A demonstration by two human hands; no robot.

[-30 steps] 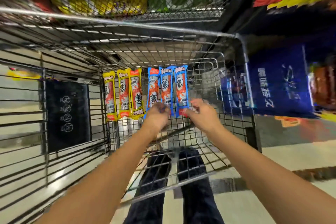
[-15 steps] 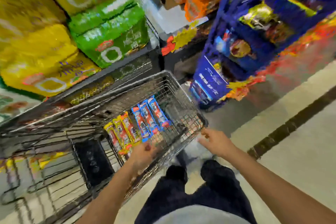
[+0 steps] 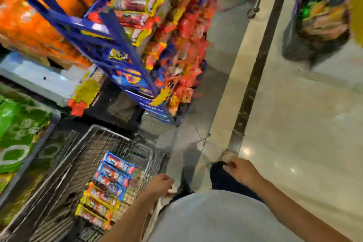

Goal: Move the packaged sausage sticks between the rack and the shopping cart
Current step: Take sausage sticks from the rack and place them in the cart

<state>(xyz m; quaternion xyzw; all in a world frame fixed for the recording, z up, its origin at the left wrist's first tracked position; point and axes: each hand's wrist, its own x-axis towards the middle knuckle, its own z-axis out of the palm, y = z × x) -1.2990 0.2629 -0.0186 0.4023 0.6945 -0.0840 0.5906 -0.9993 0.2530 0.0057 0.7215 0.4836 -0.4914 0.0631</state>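
Note:
Several sausage stick packs lie side by side in the wire shopping cart point(image 3: 92, 135) at the lower left: blue packs point(image 3: 115, 171) on the upper side, yellow packs point(image 3: 96, 204) below them. My left hand point(image 3: 161, 184) hovers at the cart's near edge, fingers loosely curled, holding nothing. Over the floor to the right, above my dark trouser leg, my right hand point(image 3: 241, 171) hangs loosely curled and empty. The blue rack point(image 3: 94, 43) full of red and yellow snack packs rises at the upper middle, blurred.
Green bags point(image 3: 17, 129) and orange bags point(image 3: 29, 17) fill shelves on the left. A pale tiled floor with a dark strip point(image 3: 253, 76) runs to the right. Another display of goods point(image 3: 322, 15) stands at the upper right.
The view has swung up and to the right, away from the cart toward the rack. Both hands have drawn back from the blue packs, and the right hand has moved out over the floor.

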